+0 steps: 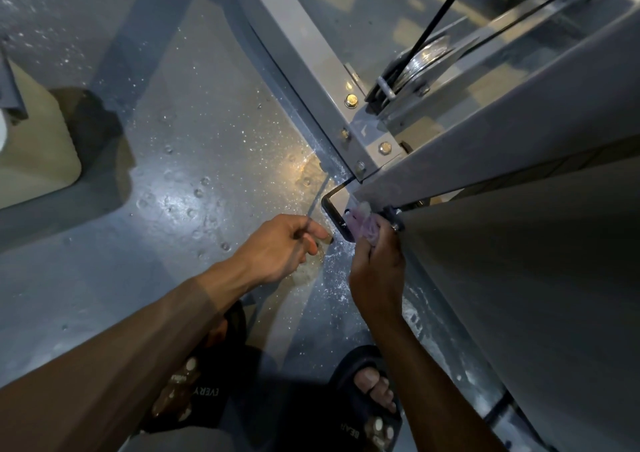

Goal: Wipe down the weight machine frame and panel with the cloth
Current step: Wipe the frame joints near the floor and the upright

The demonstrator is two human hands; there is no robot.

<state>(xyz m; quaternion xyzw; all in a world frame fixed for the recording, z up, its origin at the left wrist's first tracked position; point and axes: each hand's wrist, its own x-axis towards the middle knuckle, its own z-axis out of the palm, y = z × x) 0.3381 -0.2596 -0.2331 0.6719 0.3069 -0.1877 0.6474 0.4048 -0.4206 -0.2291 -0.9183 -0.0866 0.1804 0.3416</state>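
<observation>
The grey weight machine frame (467, 147) rises on the right, with a bolted joint plate and a large flat panel (536, 296) running down beside me. My right hand (375, 264) grips a bunched pale purple cloth (363, 225) and presses it against the lower corner of the frame, next to a black foot bracket (334, 214). My left hand (284, 247) hovers just left of that bracket with fingers loosely curled; a thin line crosses it, and I cannot tell whether the hand holds it.
The grey floor (194, 181) is speckled with white dust and droplets. A pulley (426, 60) and black cable (440, 12) sit inside the frame. A beige pad (34, 147) lies at far left. My feet in black sandals (363, 396) stand below.
</observation>
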